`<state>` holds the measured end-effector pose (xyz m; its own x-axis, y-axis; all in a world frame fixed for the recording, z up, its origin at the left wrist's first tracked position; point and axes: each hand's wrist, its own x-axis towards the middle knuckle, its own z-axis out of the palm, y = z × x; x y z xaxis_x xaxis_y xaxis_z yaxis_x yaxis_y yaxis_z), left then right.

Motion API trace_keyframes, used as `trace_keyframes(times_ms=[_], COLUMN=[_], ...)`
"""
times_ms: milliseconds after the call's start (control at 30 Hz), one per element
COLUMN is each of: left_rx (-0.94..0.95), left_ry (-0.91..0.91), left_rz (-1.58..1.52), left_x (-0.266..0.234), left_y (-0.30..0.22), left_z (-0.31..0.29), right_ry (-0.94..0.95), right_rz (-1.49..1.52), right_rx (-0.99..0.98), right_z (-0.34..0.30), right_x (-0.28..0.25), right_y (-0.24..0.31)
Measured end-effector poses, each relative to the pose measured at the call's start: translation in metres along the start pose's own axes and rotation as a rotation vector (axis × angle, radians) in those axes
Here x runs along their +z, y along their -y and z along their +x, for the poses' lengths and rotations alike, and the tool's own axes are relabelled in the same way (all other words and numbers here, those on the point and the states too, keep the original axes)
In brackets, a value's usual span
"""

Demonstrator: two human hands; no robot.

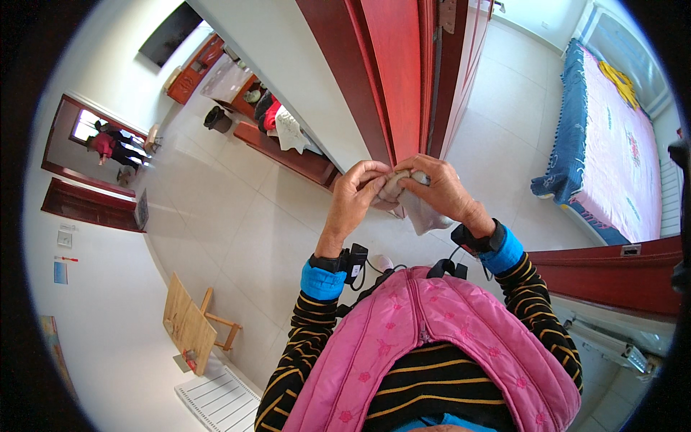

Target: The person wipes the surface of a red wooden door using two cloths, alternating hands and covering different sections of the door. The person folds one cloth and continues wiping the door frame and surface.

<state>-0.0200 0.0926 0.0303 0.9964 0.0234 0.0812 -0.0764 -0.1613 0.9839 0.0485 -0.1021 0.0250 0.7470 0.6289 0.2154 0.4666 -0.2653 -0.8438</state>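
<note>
Off-white and creased, the cloth (426, 217) is bunched into thick, twisted folds at its top, with a looser, slightly greyish end hanging below. The bunched part lies between the two hands: the left hand (353, 198) pinches its left side with thumb and bent fingers, and the right hand (445, 191) grips over its right side, the loose end drooping beneath those fingers. In view, it sits by the red door frame (392, 79); whether they touch, I cannot tell.
</note>
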Motion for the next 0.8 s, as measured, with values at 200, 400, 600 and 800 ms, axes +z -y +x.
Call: trace_keyframes(times_ms=[200,400,600,800], left_rx=[-0.039,-0.071,-0.029,-0.101], left_ry=[-0.012,0.124,0.177,0.091], left_rz=[-0.108,-0.221,-0.192,-0.207], left_x=[-0.005,-0.016,-0.010,-0.006], left_y=[0.003,0.009,0.025,0.021], left_z=[0.001,-0.004,0.001,-0.003], right_ry=[-0.098,-0.157,-0.147,-0.146], right_rz=[0.021,0.166,0.262,0.220], right_rx=[-0.012,-0.032,-0.010,0.008], right_z=[0.000,-0.003,0.000,-0.002], right_x=[-0.001,-0.009,-0.011,-0.011], right_y=[0.001,-0.001,0.002,0.007])
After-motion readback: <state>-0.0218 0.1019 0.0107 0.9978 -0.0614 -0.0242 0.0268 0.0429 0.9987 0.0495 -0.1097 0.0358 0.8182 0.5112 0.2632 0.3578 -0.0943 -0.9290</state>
